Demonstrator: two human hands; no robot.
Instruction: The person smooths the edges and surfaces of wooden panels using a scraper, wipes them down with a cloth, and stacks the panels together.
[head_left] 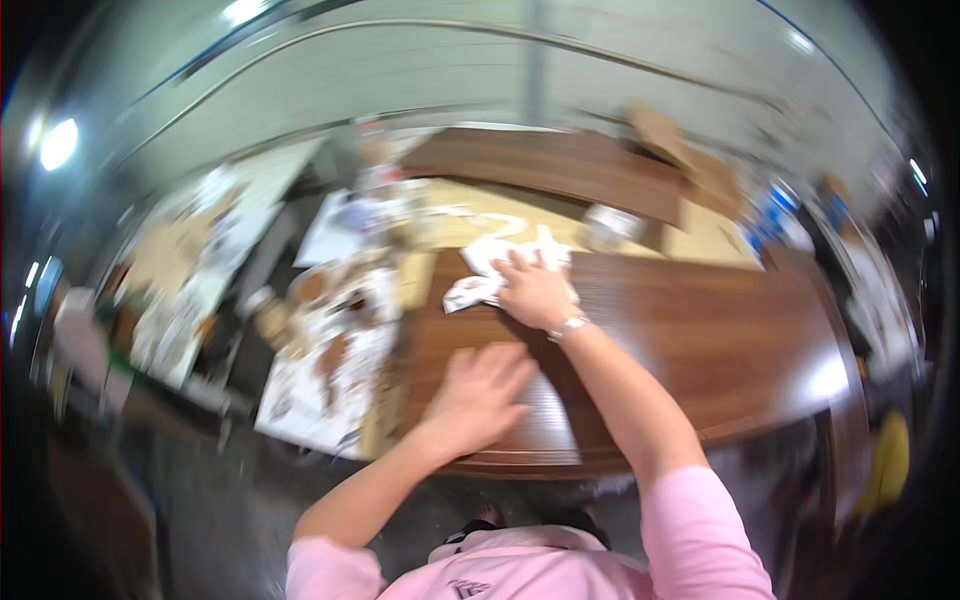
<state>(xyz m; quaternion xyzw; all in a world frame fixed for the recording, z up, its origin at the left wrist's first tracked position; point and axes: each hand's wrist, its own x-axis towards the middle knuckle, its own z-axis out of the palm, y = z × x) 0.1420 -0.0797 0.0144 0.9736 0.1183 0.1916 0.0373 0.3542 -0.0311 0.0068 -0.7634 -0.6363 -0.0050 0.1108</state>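
Note:
A glossy dark-brown wooden panel (690,330) with a curved front edge lies before me. Near its far left part, my right hand (540,293) presses on a crumpled white cloth (490,262), its fingers bent over the folds. A silvery band circles that wrist. My left hand (478,390) is nearer to me, at the panel's left end, palm down with the fingers stretched out and nothing in it. Motion blurs this hand somewhat. Part of the cloth is hidden under my right hand.
Left of the panel lies a white sheet (300,395) with brown stains, beside a small bottle (270,315). Another brown board (540,165) lies behind. A whitish container (610,228) stands at the panel's far edge, and a blue-and-white bottle (775,212) at the far right.

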